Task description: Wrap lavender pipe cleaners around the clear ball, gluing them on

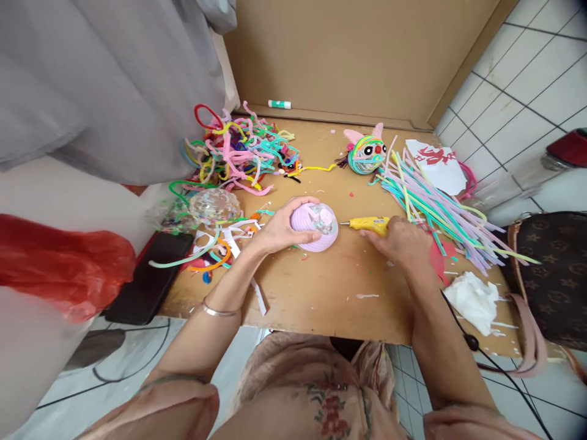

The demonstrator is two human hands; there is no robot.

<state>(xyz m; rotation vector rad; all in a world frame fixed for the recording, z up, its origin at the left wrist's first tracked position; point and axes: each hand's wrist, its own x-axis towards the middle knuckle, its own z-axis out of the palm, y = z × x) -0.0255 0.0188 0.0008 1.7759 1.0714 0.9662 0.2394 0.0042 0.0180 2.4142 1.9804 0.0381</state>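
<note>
Near the middle of the wooden table, my left hand (285,227) is wrapped round a lilac ball (316,239) coiled with fuzzy strips, whose clear, shiny part is uncovered on top. My right hand (403,243) grips a yellow glue gun (370,224) by its handle. The gun's metal tip points left at the ball, a small gap away from it. Behind my right hand stands a finished-looking striped ball figure (367,153) with pink ears, round eyes and a red nose.
A tangle of coloured pipe cleaners (238,150) covers the back left, with a clear ball (214,206) and black phone (149,278) nearer. Straight pipe cleaners (444,201), crumpled tissue (472,299) and a brown bag (553,275) are right. A glue stick (279,104) lies behind. The cord hangs right.
</note>
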